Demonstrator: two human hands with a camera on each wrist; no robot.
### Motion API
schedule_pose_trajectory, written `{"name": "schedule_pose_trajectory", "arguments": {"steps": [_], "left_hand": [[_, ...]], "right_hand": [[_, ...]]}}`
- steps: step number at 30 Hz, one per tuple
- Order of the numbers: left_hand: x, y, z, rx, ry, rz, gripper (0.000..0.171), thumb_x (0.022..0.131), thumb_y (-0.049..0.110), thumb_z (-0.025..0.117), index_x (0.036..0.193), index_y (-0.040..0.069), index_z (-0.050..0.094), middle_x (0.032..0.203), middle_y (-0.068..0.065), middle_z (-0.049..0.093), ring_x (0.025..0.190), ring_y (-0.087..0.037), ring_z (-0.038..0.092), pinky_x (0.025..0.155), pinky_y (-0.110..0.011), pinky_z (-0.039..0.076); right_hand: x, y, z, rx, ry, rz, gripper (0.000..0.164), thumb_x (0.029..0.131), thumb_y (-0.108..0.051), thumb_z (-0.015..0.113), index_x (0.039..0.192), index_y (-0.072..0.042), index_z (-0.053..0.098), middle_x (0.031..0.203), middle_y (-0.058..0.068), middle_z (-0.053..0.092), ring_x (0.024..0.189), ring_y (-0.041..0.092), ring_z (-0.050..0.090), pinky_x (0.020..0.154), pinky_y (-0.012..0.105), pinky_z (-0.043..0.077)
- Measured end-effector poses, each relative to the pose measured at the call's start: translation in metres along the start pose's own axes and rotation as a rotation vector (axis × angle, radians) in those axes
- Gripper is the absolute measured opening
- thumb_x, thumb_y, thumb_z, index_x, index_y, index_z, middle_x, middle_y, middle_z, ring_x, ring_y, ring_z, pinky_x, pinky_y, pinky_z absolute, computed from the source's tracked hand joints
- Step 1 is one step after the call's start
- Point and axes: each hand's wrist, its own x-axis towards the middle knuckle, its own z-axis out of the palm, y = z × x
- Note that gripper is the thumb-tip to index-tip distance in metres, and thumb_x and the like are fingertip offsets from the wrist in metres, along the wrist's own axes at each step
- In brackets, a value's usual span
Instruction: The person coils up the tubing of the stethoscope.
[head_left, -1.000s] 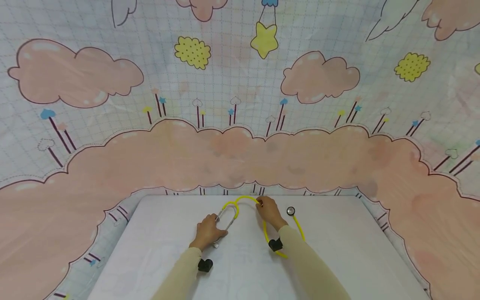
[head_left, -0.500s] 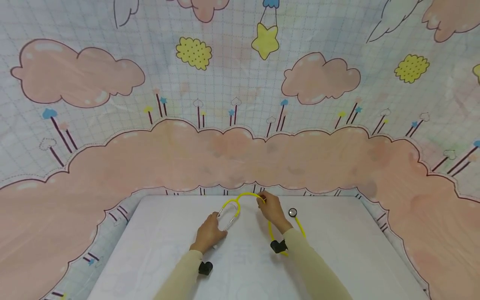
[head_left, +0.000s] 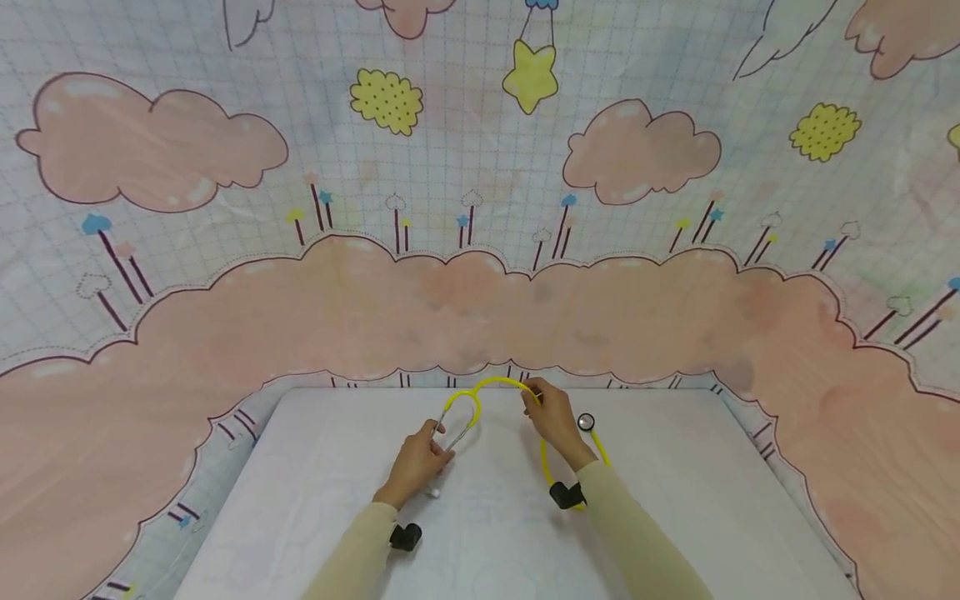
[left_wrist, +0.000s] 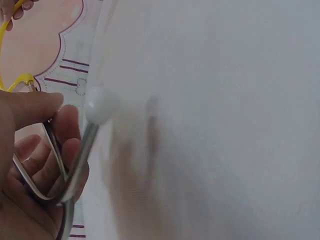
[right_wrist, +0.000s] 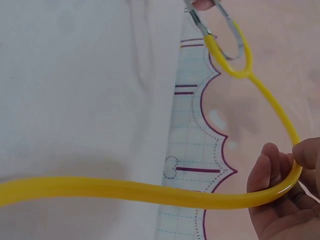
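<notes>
A stethoscope with yellow tubing (head_left: 498,381) stretches between the two hands at the table's far edge. My left hand (head_left: 414,465) holds its metal ear tubes (left_wrist: 84,159), which pass between thumb and fingers in the left wrist view. One white eartip (left_wrist: 100,106) sticks out past the fingertips. With thumb and fingers, my right hand (head_left: 557,421) pinches the tubing, which bends through the grip in the right wrist view. From there the tube drops toward the right forearm, which hides part of it. Right of that hand is the round chestpiece (head_left: 586,422).
The white table (head_left: 480,533) carries the stethoscope. Behind and around it hangs a cloth (head_left: 465,317) printed with clouds and stars. Each wrist wears a small black camera; the left wrist's camera (head_left: 406,537) shows clearly.
My right hand has moved slightly right and up, drawing the tubing along. The left hand has lifted a little, and its fingers have closed further round the ear tubes.
</notes>
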Motion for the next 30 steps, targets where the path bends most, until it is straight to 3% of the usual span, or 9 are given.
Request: {"name": "schedule_pose_trajectory", "arguments": {"steps": [9, 14, 20, 25, 30], "left_hand": [[-0.006, 0.024, -0.007, 0.028, 0.015, 0.076, 0.056, 0.085, 0.043, 0.065, 0.127, 0.01, 0.05, 0.059, 0.004, 0.053, 0.049, -0.007, 0.043, 0.044, -0.024, 0.037], [-0.009, 0.034, -0.011, -0.004, 0.057, 0.144, 0.06, 0.085, 0.042, 0.063, 0.134, 0.01, 0.047, 0.06, 0.007, 0.054, 0.05, -0.006, 0.042, 0.046, -0.021, 0.037], [-0.016, 0.041, -0.011, -0.06, 0.057, 0.194, 0.056, 0.089, 0.038, 0.06, 0.134, 0.008, 0.046, 0.062, 0.008, 0.054, 0.05, -0.004, 0.043, 0.047, -0.02, 0.038], [-0.02, 0.046, -0.011, -0.069, 0.112, 0.242, 0.062, 0.089, 0.038, 0.06, 0.137, 0.004, 0.04, 0.062, 0.01, 0.055, 0.049, -0.002, 0.043, 0.047, -0.019, 0.039], [-0.021, 0.049, -0.013, -0.083, 0.133, 0.246, 0.064, 0.089, 0.039, 0.061, 0.138, 0.004, 0.04, 0.064, 0.008, 0.057, 0.049, -0.002, 0.044, 0.046, -0.02, 0.039]], "right_hand": [[-0.006, 0.002, -0.013, 0.066, 0.065, -0.04, 0.024, 0.095, -0.02, 0.054, 0.116, -0.01, 0.06, 0.089, 0.008, 0.065, 0.062, 0.013, 0.062, 0.056, 0.021, 0.05], [-0.009, 0.003, -0.018, 0.099, 0.096, -0.06, 0.022, 0.095, -0.017, 0.054, 0.114, -0.008, 0.06, 0.087, 0.011, 0.064, 0.06, 0.013, 0.061, 0.054, 0.022, 0.051], [-0.012, 0.004, -0.02, 0.142, 0.095, -0.05, 0.022, 0.095, -0.016, 0.053, 0.114, -0.006, 0.06, 0.085, 0.011, 0.063, 0.061, 0.019, 0.062, 0.054, 0.021, 0.051], [-0.014, 0.005, -0.021, 0.187, 0.105, -0.065, 0.023, 0.095, -0.017, 0.053, 0.114, -0.007, 0.061, 0.083, 0.012, 0.062, 0.06, 0.017, 0.061, 0.054, 0.022, 0.052], [-0.019, 0.006, -0.02, 0.196, 0.079, -0.046, 0.025, 0.096, -0.019, 0.052, 0.118, -0.009, 0.059, 0.084, 0.011, 0.061, 0.062, 0.014, 0.059, 0.055, 0.022, 0.052]]}}
